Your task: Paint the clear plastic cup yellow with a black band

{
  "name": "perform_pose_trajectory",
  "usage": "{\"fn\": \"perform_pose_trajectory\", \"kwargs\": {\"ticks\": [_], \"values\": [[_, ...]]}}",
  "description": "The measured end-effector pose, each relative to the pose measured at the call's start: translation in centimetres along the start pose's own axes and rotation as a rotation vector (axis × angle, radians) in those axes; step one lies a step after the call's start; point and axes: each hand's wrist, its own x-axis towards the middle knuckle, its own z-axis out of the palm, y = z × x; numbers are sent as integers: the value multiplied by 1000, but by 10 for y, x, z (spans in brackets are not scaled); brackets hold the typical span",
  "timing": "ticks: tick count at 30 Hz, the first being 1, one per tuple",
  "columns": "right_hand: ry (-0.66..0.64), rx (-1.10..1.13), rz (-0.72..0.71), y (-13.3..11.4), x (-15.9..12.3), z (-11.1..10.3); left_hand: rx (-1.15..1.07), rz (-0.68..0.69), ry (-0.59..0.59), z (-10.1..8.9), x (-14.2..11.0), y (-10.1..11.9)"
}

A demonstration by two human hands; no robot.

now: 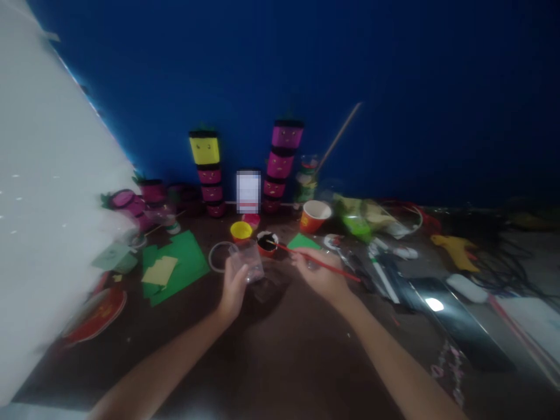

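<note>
**A:** ok, what's on this desk? biggest first pls

**B:** Flat deep-blue wall (pixel 394 87) at the back, then the dark brown tabletop (pixel 280 361). By the wall there's a tall magenta stack of little faced blocks with black bands (pixel 280 165), so I'm placing everything off that. Left of it is a similar stack with a yellow block on top (pixel 205 150). Further left and closer to us: a bright green, jagged-edged paper sheet (pixel 188 262).

**A:** and the hands?

**B:** Both are in front of the magenta stack. The left hand (pixel 236 286) is a bit left of it, fingers wrapped round a clear plastic cup (pixel 252 263). The right hand (pixel 321 277) is off to its right, pinching a thin red-handled brush.

**A:** smaller stuff?

**B:** Red paper cup with a white inside (pixel 311 220), just right of the stack's foot. Small round pot with dark contents (pixel 268 245), right in front of it. Small bright yellow cup (pixel 241 231), front-left. Skinniest is that brush (pixel 321 263), also in front, its tip at the pot's mouth. Too blurry to tell if it's touching the dark stuff.
</note>
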Motion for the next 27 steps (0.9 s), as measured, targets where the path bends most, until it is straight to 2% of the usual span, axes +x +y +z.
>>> {"fn": "perform_pose_trajectory", "kwargs": {"ticks": [6,9,15,20,24,27], "values": [[5,-38,-16,-1,0,0,-15,-5,-5,-1,0,-1],[22,35,41,-2,-2,-1,-11,-8,-3,-2,0,-2],[233,577,342,6,-7,-10,10,-28,9,-1,0,-2],[347,1009,492,18,-9,-21,94,-38,7,-6,2,-8],[450,1126,538,16,-11,-26,170,-41,-3,-10,2,-14],[381,1145,530,10,-16,-30,202,-34,-11,-10,1,-14]]}}
